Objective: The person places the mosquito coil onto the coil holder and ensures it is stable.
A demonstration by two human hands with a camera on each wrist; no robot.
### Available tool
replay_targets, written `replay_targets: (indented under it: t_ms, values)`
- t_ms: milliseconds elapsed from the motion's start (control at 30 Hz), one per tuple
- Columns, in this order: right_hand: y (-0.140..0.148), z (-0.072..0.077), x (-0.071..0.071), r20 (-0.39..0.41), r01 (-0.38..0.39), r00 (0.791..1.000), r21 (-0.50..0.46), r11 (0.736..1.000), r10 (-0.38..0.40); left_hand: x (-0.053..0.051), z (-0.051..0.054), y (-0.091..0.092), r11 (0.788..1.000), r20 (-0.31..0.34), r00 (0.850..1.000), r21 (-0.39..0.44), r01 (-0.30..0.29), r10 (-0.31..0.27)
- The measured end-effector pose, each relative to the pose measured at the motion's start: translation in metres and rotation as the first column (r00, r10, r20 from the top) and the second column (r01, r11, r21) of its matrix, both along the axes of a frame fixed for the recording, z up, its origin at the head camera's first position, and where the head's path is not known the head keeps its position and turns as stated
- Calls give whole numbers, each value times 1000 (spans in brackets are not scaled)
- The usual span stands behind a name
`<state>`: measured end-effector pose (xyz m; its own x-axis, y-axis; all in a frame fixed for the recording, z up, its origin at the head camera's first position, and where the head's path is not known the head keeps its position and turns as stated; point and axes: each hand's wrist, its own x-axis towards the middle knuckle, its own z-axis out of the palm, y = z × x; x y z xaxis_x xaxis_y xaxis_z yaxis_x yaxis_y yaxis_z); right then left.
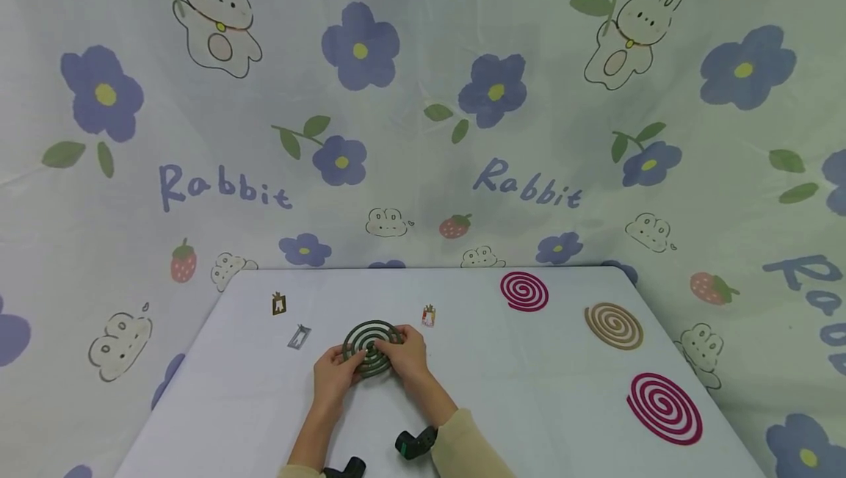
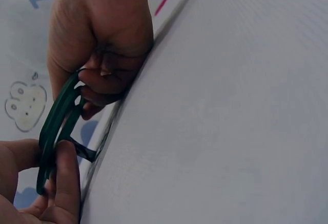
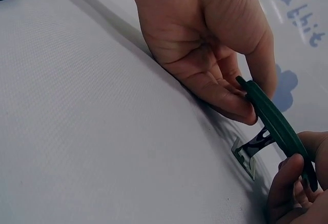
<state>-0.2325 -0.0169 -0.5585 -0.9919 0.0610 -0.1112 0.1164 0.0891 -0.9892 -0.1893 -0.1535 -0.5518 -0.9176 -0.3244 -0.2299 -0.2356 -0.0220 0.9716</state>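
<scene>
A dark green mosquito coil (image 1: 372,347) is held between both hands above the white table. My left hand (image 1: 333,377) pinches its left side, thumb on top and fingers beneath. On the coil's right side, my right hand (image 1: 411,355) grips likewise with its thumb near the centre. Below the coil shows a small dark-patterned metal coil stand (image 3: 246,155), its strip reaching up to the coil's underside; I cannot tell whether it is fixed there. The left wrist view shows the coil (image 2: 61,111) edge-on, with part of the stand (image 2: 82,148) below.
Three flat metal stands lie on the table: bronze (image 1: 279,304), silver (image 1: 299,336) and multicoloured (image 1: 429,315). To the right lie a small magenta coil (image 1: 524,291), a tan coil (image 1: 614,326) and a larger magenta coil (image 1: 664,408). A rabbit-print curtain (image 1: 423,111) hangs behind the table.
</scene>
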Motion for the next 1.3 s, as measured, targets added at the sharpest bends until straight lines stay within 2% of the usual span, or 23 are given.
replay_targets:
  t_ms: [433,900,1067,1300]
  values:
    - [1,-1,1,-4,4,1000,-9,1000,-4,1,1,0,1000,16,1000,-10,2,-2]
    - [5,4,7,13,-40,999,-45,998,41,1,3,-1,1000,24,1000,-7,-4,4]
    - [10,2,7,2,-64,998,-23,998,64,-1,2,-1,1000,23,1000,7,2,-2]
    - [16,2,12,-41,-79,996,101,992,83,-2,0,-1,1000,18,1000,9,5,-5]
